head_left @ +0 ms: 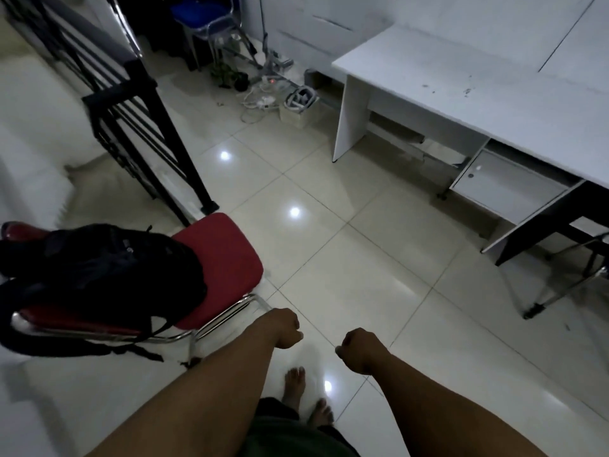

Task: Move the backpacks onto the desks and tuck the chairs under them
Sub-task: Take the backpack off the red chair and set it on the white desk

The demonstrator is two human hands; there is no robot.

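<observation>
Black and slumped, the backpack [108, 275] lies on the red seat of a chrome-framed chair [227, 255] at the left. Its long axis runs left to right across the seat, one end towards the left edge of the view, the other towards the seat's front. Its straps [108, 349] spill over the near frame rail and hang below it.

Both forearms reach forward over the tiled floor [346, 258]. The left hand [283, 328] is a closed fist with nothing in its grip, just beside the chair's near front corner (whether it touches the frame I cannot tell). The right hand [361, 352] is likewise curled shut and holds nothing, well apart from the chair. Bare feet [306, 400] stand on the tiles below the hands.

A white desk [461, 94] stands at the right, across open floor from the chair, with a small cabinet [504, 189] under it. A second chair's metal legs [566, 285] show at the far right edge. Black stair railing [131, 103] rises just behind the red chair. At the back, a tangle of cables and a power strip [263, 97] lies on the floor near a blue chair [197, 14].
</observation>
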